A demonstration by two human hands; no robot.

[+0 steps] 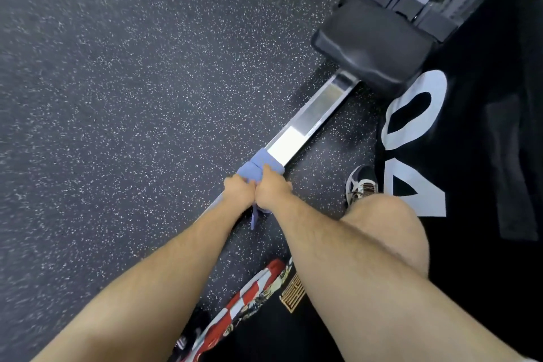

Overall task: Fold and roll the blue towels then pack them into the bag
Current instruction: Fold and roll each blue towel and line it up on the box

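Note:
A small blue towel (258, 167), partly rolled, lies across a shiny metal rail (311, 114) that runs low over the floor. My left hand (237, 190) and my right hand (271, 189) sit side by side on the near part of the roll, fingers curled round it. A loose strip of the towel hangs down below my hands. A red, white and black patterned bag (252, 300) lies near my body at the bottom of the view.
Dark speckled rubber floor (117, 97) fills the left. A black padded seat (373, 44) sits on the rail at upper right, with black machine parts behind it. My bare knee (390, 232) and shoe (360, 185) are to the right, beside my black shirt.

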